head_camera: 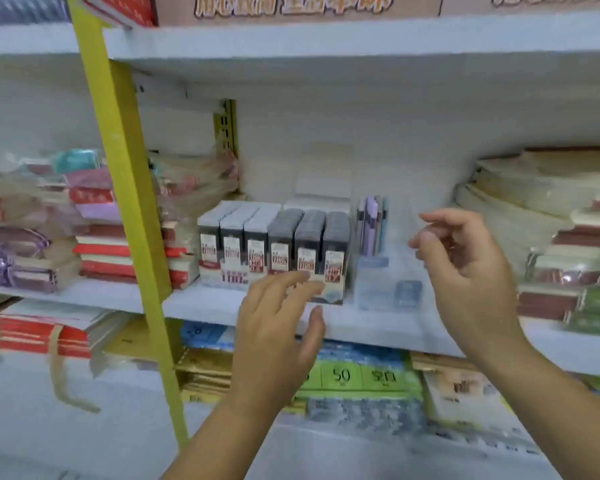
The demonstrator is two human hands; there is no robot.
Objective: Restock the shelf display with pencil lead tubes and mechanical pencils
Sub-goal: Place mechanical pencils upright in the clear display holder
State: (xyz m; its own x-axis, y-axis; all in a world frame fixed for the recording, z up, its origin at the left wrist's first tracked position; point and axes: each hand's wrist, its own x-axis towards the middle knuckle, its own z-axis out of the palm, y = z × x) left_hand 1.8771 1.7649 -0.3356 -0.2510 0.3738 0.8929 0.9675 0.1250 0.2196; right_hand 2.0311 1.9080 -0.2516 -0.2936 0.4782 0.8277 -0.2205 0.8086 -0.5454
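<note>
While both hands are raised before the display and neither carries stock, the left hand [278,327] is nearest, its fingers spread and relaxed with the tips over the lower front of the lead tubes [274,237]; the blur hides whether they touch. The right hand [465,261] hangs a little higher and to the right, fingers loosely curled with nothing visible between them, just beside the clear holder [388,285]. Past the front lip of the shelf board [201,303], the lead tubes stand upright in tight rows, white-topped ones to the left and grey ones to the right. They look light, rigid and smooth, and packed this closely one is probably best pinched by its top corners and lifted straight up, since a sideways nudge could topple its neighbours. To their right, a few mechanical pencils [373,221] stand at the back of the clear holder, most of it unfilled. Slim, stiff and likely slippery, they should be taken by the upper barrel and lowered in vertically. Farther off, stacks of notebooks [551,237] flank the display, and a yellow upright [129,188] crosses on the left.
</note>
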